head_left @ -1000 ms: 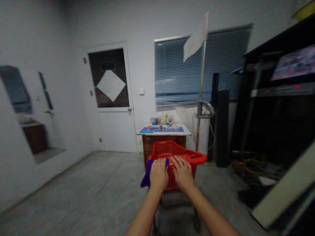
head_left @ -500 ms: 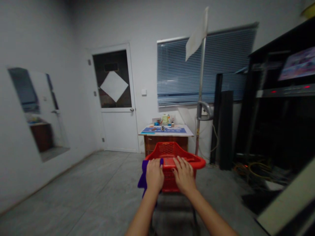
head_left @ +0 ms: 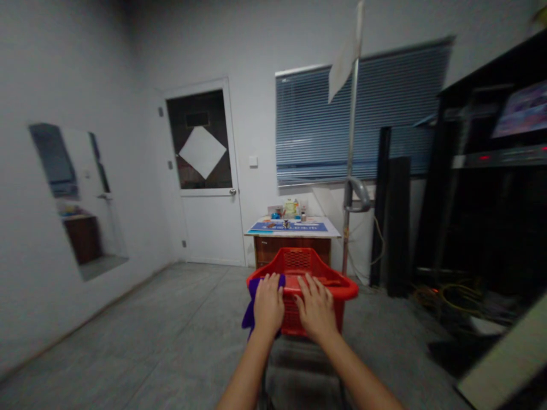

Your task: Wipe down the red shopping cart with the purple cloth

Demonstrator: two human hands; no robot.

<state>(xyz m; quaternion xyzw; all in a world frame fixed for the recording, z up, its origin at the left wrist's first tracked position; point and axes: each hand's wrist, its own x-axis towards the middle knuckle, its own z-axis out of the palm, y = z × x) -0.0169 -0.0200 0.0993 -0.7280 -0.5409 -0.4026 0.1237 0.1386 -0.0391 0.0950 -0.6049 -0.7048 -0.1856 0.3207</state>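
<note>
A red plastic shopping cart (head_left: 294, 316) stands right in front of me, its basket facing the desk. Over the left part of its near rim lies a purple cloth (head_left: 249, 312), hanging down on the outside. My left hand (head_left: 269, 304) is closed over the cloth on the rim, fingers together. Beside it, my right hand (head_left: 317, 304) rests on the red rim with its fingers stretched forward and apart, thumb toward the left hand. The undersides of both hands are hidden.
Beyond the cart stands a brown desk (head_left: 273, 247) with bottles and small items on top. A metal pole (head_left: 351, 136) rises at its right. Black racks with a screen (head_left: 521, 111) and cables fill the right side. A white door (head_left: 209, 228) is behind left.
The view has shifted slightly, so the room appears a little further right. My right hand has slid slightly left, with its thumb more apart. My left hand stays on the cloth.
</note>
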